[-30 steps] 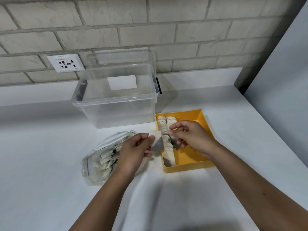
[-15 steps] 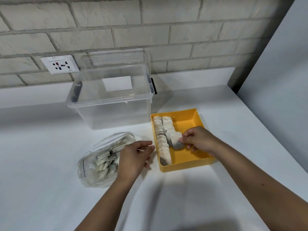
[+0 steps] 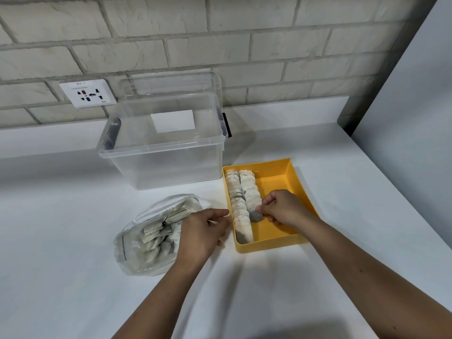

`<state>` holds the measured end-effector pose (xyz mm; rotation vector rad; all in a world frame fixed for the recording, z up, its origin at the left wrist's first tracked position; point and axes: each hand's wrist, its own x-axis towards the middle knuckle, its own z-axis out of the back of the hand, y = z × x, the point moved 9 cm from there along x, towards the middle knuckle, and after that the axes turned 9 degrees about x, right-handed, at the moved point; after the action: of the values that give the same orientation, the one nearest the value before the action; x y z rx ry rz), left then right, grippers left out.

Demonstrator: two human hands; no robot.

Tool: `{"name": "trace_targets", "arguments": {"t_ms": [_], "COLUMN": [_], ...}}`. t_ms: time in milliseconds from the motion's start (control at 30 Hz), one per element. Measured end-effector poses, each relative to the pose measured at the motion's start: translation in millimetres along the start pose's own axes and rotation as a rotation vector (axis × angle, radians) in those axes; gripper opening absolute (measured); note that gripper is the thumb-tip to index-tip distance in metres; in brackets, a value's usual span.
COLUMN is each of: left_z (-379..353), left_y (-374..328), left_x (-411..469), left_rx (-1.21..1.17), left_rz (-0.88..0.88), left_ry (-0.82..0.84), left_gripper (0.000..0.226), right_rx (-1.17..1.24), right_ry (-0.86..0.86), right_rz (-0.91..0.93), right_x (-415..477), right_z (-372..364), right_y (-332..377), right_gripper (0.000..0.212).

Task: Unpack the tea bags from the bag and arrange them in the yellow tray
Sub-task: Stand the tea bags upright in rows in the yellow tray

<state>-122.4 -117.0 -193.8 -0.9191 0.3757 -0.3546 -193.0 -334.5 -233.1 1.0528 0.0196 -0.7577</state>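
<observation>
So the left hand (image 3: 198, 236) sat over the plastic bag (image 3: 144, 238) of tea bags on the counter (image 3: 73, 265), grip loose and apart. The right hand (image 3: 281, 209) had its grip pinched on a tea bag (image 3: 255, 215) inside the yellow tray (image 3: 269, 244), right beside two rows (image 3: 238, 209) already there. A clear bin (image 3: 166, 162) stood behind.

wall socket plate (image 3: 88, 93) lettering too small to read

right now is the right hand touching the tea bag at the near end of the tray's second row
Touching. The head view shows the right hand pinching the tea bag by its top edge in the yellow tray.
</observation>
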Motion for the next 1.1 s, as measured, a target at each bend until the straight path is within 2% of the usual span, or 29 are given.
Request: {"name": "trace_targets", "arguments": {"t_ms": [100,200,267,400,500,600,767,833,900,1000,1100], "left_z": [10.8,41.8,72.8,123.7,139.8,132.3,109.0,103.4,99.5,98.7,101.6], "left_y": [2.4,6.9,13.6,37.8,56.1,67.3,70.0,74.4,79.5,84.1,87.2], "left_x": [-0.2,0.3,-1.8,-9.1,-15.4,-21.0,-23.4,-22.7,-21.9,-20.2,-18.8], "left_rx": [-0.066,-0.15,-0.181,-0.151,-0.028,0.139,0.528,0.618,0.658,0.648,0.571], "left_rz": [0.013,0.03,0.041,0.06,0.046,-0.001,-0.193,-0.216,-0.206,-0.208,-0.196], "left_ry": [-0.014,-0.079,-0.159,-0.249,-0.259,-0.197,-0.138,-0.127,-0.093,-0.066,-0.074], "left_gripper": [0.014,0.013,0.011,0.01,0.008,0.012,0.023,0.031,0.037,0.04,0.041], "right_rx": [-0.049,-0.09,-0.094,-0.018,-0.001,-0.037,-0.361,-0.468,-0.555,-0.633,-0.552], "right_ry": [-0.056,-0.147,-0.175,-0.12,-0.044,0.054,0.122,0.117,0.113,0.071,0.025], "right_rz": [0.01,0.099,0.193,0.311,0.355,0.435,0.524,0.527,0.516,0.53,0.561], "right_x": [-1.6,-14.9,-29.6,-59.8,-76.8,-86.0,-84.3,-79.6,-74.7,-71.5,-68.7], "right_z": [10.2,26.7,28.9,0.1,-40.4,-87.6,-144.4,-152.5,-157.4,-161.3,-156.2], "right_y": [4.4,28.9,53.5,95.5,111.9,117.5,121.1,121.0,118.3,119.3,119.7], "right_gripper": [0.03,0.039,0.035,0.022,0.014,0.009,0.026,0.033,0.035,0.027,0.021]}}
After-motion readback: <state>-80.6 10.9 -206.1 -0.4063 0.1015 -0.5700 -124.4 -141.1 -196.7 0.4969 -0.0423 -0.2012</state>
